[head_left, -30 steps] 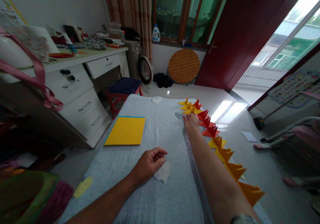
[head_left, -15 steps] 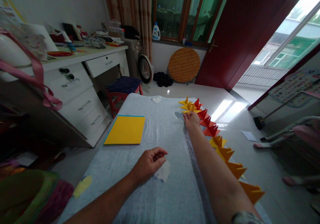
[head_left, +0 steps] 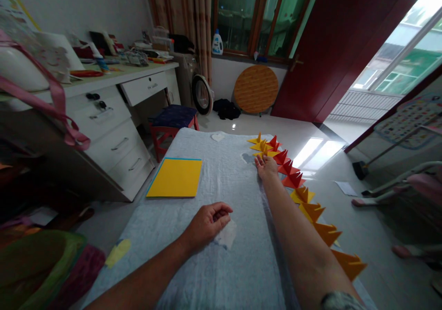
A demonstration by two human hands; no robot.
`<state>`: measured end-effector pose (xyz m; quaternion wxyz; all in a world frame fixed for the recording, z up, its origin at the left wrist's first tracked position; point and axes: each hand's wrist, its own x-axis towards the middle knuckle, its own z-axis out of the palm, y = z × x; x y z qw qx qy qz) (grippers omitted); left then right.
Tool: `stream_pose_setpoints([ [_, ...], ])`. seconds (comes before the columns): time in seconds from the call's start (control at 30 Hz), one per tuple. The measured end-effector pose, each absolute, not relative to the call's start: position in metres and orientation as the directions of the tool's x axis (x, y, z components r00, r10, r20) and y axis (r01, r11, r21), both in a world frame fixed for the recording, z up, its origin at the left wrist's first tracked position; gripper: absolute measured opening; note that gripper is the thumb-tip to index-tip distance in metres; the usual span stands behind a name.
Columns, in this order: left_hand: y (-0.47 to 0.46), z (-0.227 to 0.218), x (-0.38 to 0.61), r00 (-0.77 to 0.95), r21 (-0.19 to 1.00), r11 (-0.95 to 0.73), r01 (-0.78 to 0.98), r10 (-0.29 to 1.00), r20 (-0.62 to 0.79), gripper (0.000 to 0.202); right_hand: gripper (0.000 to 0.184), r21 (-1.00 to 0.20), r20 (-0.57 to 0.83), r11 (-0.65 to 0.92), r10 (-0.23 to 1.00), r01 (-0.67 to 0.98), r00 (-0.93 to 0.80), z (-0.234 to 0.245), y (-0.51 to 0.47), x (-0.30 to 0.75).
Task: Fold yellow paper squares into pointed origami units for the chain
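Since half a second ago little differs. Our right hand (head_left: 265, 166) stays stretched out at the far end of the surface (head_left: 221, 273), and our left hand (head_left: 207, 220) stays near us in the same loose curl. Only the view has slid a touch, so the desk (head_left: 113, 116) sits slightly further right.

The left hand is narrow, its fingers bent in towards the thumb with nothing visible inside. It rests on the cloth, touching a white patch (head_left: 227, 234). The right hand lies flat with its fingers extended, wide, just beside the row of folded paper pieces (head_left: 312, 210). The fingertips point at the yellow pieces (head_left: 263, 147) at the row's far end. Whether they touch one we cannot tell.

Our right forearm covers the inner edge of the row. The nearest orange piece (head_left: 348, 264) pokes out from behind the arm. Both arms are cut off by the bottom edge.

The pieces are stiff paper folded into sharp triangular points, running along the right edge of the surface. They are yellow far off, then red (head_left: 288, 168), then orange closer in. The surface wears a pale blue-grey, slightly fuzzy cloth. A flat yellow sheet stack (head_left: 176, 177) with a blue rim showing underneath lies at the left edge, well apart from both hands.
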<state>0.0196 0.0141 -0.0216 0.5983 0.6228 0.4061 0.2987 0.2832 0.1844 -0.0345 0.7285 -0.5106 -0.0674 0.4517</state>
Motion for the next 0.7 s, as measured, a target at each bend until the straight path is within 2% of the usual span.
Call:
stream_pose_setpoints([
  [0.3, 0.014, -0.022, 0.019, 0.491, 0.990, 0.015, 0.139, 0.867, -0.082, 0.023, 0.027, -0.891, -0.315, -0.013, 0.738, -0.454, 0.597, -0.026, 0.156, 0.264],
  [0.47, 0.012, -0.020, 0.018, 0.494, 0.987, -0.039, 0.159, 0.868, -0.045, 0.022, 0.029, -0.951, -0.248, -0.125, 0.854, -0.283, 0.457, -0.021, 0.109, 0.227],
  [0.53, 0.012, -0.017, 0.016, 0.474, 0.970, -0.131, 0.207, 0.880, 0.017, 0.020, 0.031, -0.969, -0.215, -0.157, 0.914, -0.189, 0.345, -0.018, 0.083, 0.207],
  [0.6, 0.015, -0.013, 0.011, 0.423, 0.912, -0.289, 0.291, 0.894, 0.149, 0.016, 0.030, -0.983, -0.177, -0.159, 0.958, -0.097, 0.228, -0.017, 0.058, 0.189],
  [0.7, 0.025, -0.007, -0.001, 0.278, 0.730, -0.481, 0.486, 0.877, 0.393, 0.014, 0.031, -0.990, -0.118, -0.125, 0.988, 0.063, 0.095, -0.019, 0.029, 0.171],
])
